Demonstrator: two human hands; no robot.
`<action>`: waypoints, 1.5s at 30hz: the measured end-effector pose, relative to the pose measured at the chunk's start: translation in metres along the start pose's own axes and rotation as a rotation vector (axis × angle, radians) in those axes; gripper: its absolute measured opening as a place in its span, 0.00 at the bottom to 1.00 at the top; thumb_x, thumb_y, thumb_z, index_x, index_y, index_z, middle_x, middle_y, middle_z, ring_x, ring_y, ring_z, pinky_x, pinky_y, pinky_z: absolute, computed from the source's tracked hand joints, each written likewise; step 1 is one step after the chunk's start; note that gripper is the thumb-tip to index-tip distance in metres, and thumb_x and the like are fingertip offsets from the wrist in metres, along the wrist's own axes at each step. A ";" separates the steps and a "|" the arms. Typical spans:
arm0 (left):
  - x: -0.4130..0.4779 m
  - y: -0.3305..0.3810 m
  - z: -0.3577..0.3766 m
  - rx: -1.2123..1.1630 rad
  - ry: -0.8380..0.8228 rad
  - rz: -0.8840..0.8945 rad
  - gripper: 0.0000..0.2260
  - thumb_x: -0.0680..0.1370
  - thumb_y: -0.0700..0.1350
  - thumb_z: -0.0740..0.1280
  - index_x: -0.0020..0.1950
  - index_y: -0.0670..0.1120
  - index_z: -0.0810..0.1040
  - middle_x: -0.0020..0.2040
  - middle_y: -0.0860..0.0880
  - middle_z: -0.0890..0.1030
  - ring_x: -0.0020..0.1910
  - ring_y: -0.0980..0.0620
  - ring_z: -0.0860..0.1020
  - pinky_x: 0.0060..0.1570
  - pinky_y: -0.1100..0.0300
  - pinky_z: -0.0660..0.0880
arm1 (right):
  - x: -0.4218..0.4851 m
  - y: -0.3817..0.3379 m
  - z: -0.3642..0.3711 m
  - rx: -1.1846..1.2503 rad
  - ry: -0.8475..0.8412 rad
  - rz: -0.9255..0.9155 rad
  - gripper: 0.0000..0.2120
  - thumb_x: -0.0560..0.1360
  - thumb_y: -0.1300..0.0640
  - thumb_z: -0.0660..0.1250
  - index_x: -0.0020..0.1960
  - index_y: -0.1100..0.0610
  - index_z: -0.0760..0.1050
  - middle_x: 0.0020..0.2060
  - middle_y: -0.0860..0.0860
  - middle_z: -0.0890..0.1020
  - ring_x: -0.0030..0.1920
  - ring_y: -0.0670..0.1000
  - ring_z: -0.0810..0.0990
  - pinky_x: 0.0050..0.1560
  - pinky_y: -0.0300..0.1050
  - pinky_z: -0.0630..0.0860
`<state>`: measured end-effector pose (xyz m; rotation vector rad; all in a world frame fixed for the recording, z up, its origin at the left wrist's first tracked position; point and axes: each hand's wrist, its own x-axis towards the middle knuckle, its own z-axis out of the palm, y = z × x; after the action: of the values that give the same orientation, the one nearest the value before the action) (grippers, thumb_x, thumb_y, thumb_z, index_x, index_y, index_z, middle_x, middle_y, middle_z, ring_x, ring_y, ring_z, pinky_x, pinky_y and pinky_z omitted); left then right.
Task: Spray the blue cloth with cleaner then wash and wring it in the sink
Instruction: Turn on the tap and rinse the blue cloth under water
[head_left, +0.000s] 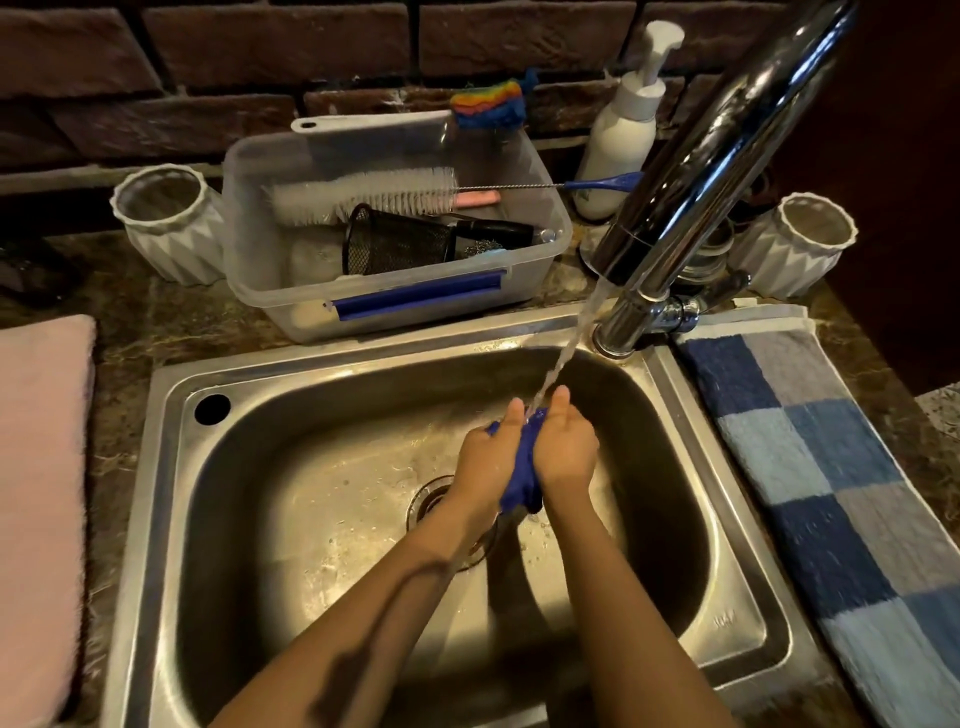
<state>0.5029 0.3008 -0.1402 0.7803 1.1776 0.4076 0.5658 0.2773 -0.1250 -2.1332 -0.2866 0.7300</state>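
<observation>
- One dark marbled surface (156, 312) carries everything we see, with a brick wall behind it.
- Set into it, the steel sink (156, 467) fills the middle of the view; its drain (431, 499) lies just left of the hands.
- We see the chrome faucet (701, 156) rising from the sink's back right corner and arching toward the camera.
- Right of the sink lies a blue checked towel (831, 467), and at the left edge a folded pink towel (41, 467).
- Behind the sink stands a clear plastic tub (270, 291) holding a white bottle brush (363, 195) and a black mesh cup (395, 241) lying on its side.
- Both bare forearms reach in from the bottom edge and converge over the basin, the wrists close together.
- A white pump bottle (618, 145) stands by the wall behind the faucet, and we count two white ribbed pots (171, 228) (795, 244), one at each side of the tub.
- The left hand (485, 457) and right hand (566, 452) face each other, thumbs pointing up and away, and press together.
- Between them the blue cloth (524, 467) is bunched into a tight wad; the fingers of both hands are clenched round it, above the basin floor and right of the drain.
- A thin stream of water (571, 343) slants down from the spout and lands on the top of the cloth between the thumbs.
</observation>
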 end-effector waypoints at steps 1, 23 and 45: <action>0.002 0.003 0.000 -0.013 0.007 0.000 0.17 0.77 0.58 0.60 0.39 0.45 0.74 0.33 0.48 0.76 0.33 0.51 0.75 0.38 0.61 0.73 | -0.006 0.002 -0.001 0.047 0.009 0.035 0.23 0.80 0.44 0.49 0.36 0.56 0.72 0.32 0.51 0.76 0.37 0.51 0.76 0.37 0.44 0.69; 0.009 -0.004 -0.013 -0.347 -0.079 -0.163 0.13 0.79 0.51 0.58 0.48 0.43 0.77 0.39 0.44 0.81 0.40 0.49 0.79 0.44 0.55 0.75 | 0.005 -0.002 -0.015 0.020 -0.513 -0.258 0.06 0.76 0.49 0.63 0.52 0.46 0.73 0.42 0.42 0.78 0.47 0.45 0.78 0.50 0.41 0.75; 0.010 -0.016 0.001 -0.013 0.032 -0.058 0.14 0.79 0.52 0.59 0.41 0.44 0.75 0.35 0.46 0.78 0.33 0.51 0.76 0.33 0.63 0.73 | 0.020 0.028 0.016 -0.091 0.088 -0.063 0.18 0.77 0.43 0.56 0.35 0.54 0.69 0.34 0.54 0.79 0.37 0.54 0.79 0.41 0.50 0.77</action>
<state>0.5060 0.2962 -0.1586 0.7289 1.2237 0.3807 0.5709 0.2793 -0.1623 -2.2244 -0.3441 0.5953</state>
